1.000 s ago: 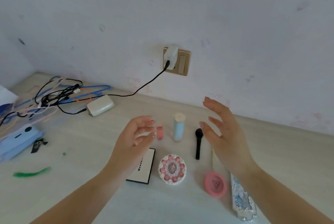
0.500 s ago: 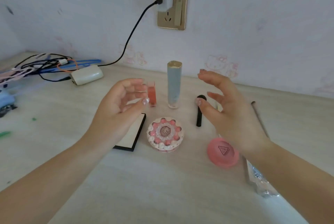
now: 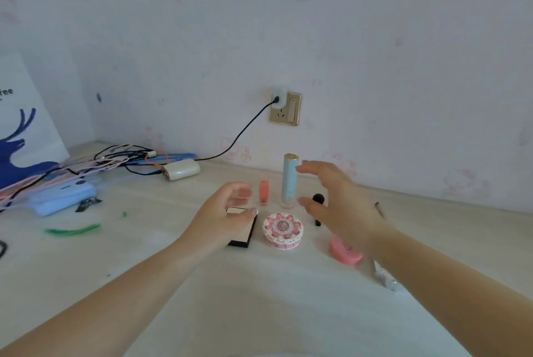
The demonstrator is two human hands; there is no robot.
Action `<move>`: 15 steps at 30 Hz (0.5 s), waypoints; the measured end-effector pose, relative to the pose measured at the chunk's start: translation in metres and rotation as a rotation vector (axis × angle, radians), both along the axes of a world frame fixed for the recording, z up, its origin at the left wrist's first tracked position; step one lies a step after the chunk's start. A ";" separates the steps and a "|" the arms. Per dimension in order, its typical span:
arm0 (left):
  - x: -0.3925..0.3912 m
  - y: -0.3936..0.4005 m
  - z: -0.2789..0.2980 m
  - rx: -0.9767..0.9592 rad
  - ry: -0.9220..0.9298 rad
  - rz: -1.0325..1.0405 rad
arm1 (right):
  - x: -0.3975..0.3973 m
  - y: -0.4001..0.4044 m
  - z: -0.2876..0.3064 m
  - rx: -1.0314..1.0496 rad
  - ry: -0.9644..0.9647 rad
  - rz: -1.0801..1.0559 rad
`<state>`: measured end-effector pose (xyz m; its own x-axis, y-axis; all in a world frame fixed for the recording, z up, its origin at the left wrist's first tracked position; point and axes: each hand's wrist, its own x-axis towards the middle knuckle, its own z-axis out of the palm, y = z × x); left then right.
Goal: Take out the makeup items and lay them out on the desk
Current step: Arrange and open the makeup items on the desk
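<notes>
Hovering hands (image 3: 222, 214) (image 3: 341, 204) flank upright blue tube (image 3: 289, 181).

Your hands hover over the makeup laid out on the table.

Your left hand (image 3: 223, 214) and right hand (image 3: 336, 201) hang apart with loose fingers, each grip empty, above a black-edged compact (image 3: 243, 237), a round pink-and-white case (image 3: 282, 230) and a pink round case (image 3: 344, 254). Behind them a coral tube (image 3: 264, 191) and a pale blue tube (image 3: 289, 181) stand upright on the table (image 3: 259, 299); a black brush (image 3: 317, 201) lies beside them.
</notes>
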<state>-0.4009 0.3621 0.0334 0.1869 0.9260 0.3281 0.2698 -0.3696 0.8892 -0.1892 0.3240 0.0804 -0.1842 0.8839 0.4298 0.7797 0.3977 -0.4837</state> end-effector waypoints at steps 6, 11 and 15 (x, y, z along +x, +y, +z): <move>-0.007 0.071 -0.022 0.015 0.258 0.062 | -0.024 0.067 0.009 0.032 -0.544 -0.017; -0.002 0.128 -0.039 -0.012 0.361 0.095 | -0.037 0.130 0.019 0.129 -1.084 -0.026; 0.010 0.158 -0.052 -0.114 0.492 0.028 | -0.053 0.168 0.012 0.111 -1.315 0.008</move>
<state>-0.3906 0.5201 -0.0185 0.2687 0.9576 0.1037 0.6754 -0.2640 0.6885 -0.2423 0.4917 0.0929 -0.5225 0.8526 -0.0032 0.6368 0.3927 0.6635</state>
